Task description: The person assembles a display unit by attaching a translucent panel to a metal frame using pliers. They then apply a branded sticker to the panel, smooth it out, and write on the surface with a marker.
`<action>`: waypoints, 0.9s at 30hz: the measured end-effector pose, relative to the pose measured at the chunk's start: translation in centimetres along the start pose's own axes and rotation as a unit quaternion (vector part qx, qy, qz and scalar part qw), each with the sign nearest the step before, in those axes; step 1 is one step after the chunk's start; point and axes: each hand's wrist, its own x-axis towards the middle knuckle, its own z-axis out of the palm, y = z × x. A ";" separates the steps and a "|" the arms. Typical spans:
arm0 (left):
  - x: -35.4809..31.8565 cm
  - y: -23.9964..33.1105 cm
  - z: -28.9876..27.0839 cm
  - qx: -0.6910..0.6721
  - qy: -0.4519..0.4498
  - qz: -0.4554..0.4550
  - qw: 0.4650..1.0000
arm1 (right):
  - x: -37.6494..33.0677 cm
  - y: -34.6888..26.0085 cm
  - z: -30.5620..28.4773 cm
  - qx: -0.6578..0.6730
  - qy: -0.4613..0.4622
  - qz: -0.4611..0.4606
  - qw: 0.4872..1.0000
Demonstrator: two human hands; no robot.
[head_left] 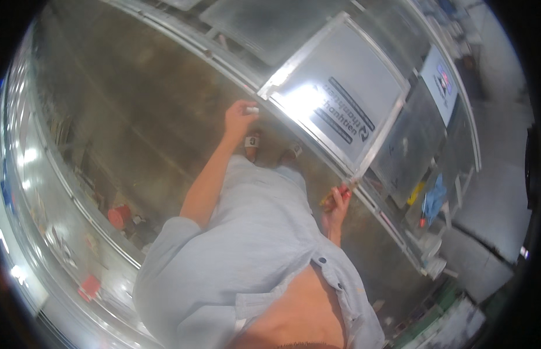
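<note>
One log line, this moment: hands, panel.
silver-framed panel: on workbench | left hand: holds small white object | right hand: holds red-and-yellow item near panel corner

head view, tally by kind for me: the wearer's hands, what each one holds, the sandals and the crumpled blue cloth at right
Bare left hand and bare right hand: 2
Small white piece, in the left: 1
Red-and-yellow object, in the right: 1
White-strapped sandals: 2
Crumpled blue cloth: 1
Total: 7
</note>
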 end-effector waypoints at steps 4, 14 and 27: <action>-0.4 0.8 -0.4 -0.019 -0.037 -0.058 0.997 | -0.2 2.0 4.8 0.106 -0.078 0.034 0.991; 1.1 0.0 -2.4 -0.004 -0.061 -0.029 0.998 | 8.3 4.4 7.5 0.217 -0.093 0.070 0.969; 5.5 4.7 -0.3 0.006 -0.035 0.054 0.998 | 7.5 0.5 7.8 0.055 -0.062 0.073 0.994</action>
